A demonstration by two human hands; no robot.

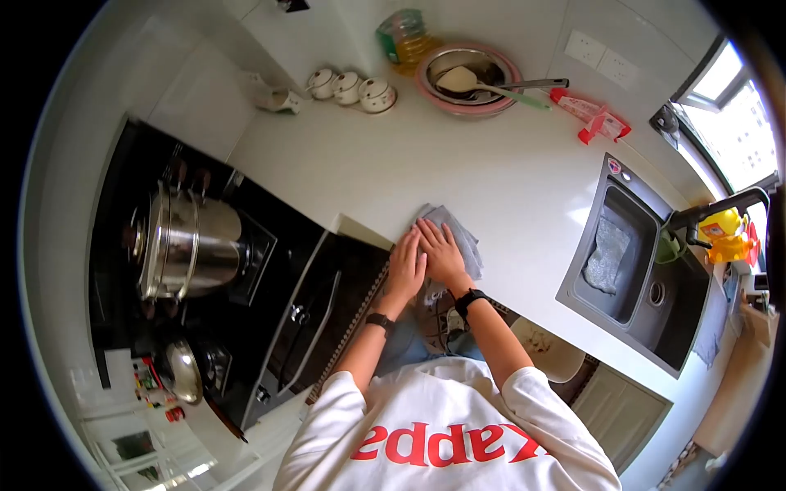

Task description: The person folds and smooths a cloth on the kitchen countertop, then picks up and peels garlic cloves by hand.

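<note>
A folded grey cloth (461,233) lies on the white countertop (344,164) close to its front edge. Flat on top of it is my right hand (443,254), fingers stretched out and slightly spread. My left hand (404,268) rests against it on the left, over the cloth's left edge, with its fingers extended and the fingertips meeting those of the right hand. Neither hand is wrapped around anything. Part of the cloth is hidden under both hands.
A large steel steamer pot (196,241) stands on the black stove at left, with a lidded pan (184,370) nearer. Three lidded jars (347,87), stacked bowls (426,90) and a red-and-white packet (591,116) sit along the wall. A grey sink (602,295) is at right.
</note>
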